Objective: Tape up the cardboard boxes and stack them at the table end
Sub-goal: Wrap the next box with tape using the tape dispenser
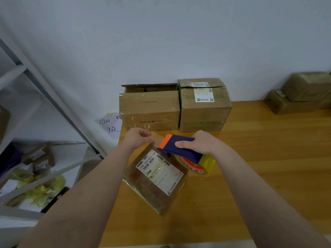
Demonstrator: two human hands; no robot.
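Taping the labelled box (157,185): my left hand (137,138) pinches the tape end (155,139), my right hand (200,143) grips the tape dispenser (180,149); next, stick it down.

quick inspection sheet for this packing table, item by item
surface: wooden table
job's things: labelled box lying askew near the left edge; tape dispenser above its far end; open box and green-printed box side by side at the wall
clutter: wrapped parcels stacked far right; handwritten sign
hands: left hand pinches the tape end; right hand grips the tape dispenser
cables: nothing seen
surroundings: white wall; metal shelf on the left holding small parcels
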